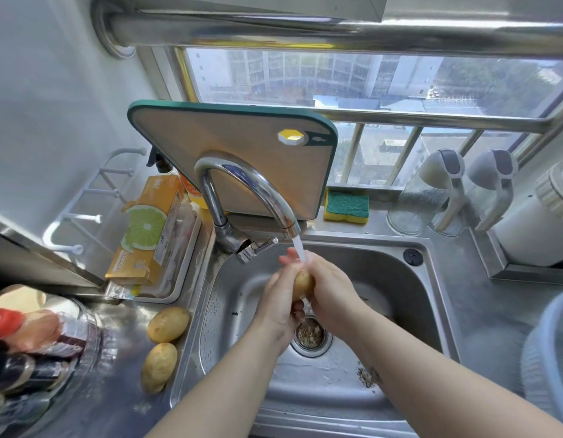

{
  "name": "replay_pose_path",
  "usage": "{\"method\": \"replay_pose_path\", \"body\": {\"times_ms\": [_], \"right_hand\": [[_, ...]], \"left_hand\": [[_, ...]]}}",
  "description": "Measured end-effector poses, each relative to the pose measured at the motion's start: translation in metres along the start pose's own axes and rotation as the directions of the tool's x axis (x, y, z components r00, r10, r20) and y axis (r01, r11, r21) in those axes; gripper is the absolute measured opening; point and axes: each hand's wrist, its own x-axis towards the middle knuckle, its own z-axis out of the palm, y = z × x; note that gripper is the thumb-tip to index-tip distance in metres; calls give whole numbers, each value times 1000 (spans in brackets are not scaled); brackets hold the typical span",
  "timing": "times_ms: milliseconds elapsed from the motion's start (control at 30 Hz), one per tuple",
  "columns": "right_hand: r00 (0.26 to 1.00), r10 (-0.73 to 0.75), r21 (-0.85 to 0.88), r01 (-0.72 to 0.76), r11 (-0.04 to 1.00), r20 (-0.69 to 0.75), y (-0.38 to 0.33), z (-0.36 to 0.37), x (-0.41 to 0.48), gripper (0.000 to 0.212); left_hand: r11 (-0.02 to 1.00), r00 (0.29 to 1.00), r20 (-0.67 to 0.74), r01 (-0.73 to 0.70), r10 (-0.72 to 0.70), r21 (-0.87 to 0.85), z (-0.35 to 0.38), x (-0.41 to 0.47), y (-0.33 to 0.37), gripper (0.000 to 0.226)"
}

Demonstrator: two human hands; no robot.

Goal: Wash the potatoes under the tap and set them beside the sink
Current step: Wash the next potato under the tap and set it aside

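Single head-worn wide-angle view: close above sink (229,311), facing forward and down, window (337,80) across top edge.

Bright daylight is pouring through the window (305,77), glinting off the tap (258,188) and steel sink (400,279); wide-angle distortion is bending the edges, and the lower-left bottles (37,349) are blurring.

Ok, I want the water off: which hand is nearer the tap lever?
Left. The left hand sits right of the tap lever; the right hand is farther, beyond the potato.
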Motion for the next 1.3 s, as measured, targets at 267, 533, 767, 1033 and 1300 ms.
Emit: {"method": "replay_pose_path", "body": {"times_ms": [267,533,767,1033,1300], "right_hand": [[977,55,-363,23,931,204,-6,-7,-17,34],[978,-206,-580,187,792,35,-5,-9,-1,25],[969,94,-185,-139,973,-229,-8,3,15,41],[947,104,-108,-74,991,304,-11,-21,9,22],[999,-45,-334,37,942,-17,-2,-1,10,14]], "left_hand": [[920,932,42,362,-360,-151,-5,15,3,19],[956,953,103,291,-286,-30,2,-6,15,64],[997,978,201,54,-63,49,-6,-11,13,57],[984,988,108,89,-107,155,-20,-6,22,65],[980,982,176,40,-75,196,-15,-8,18,64]]}}
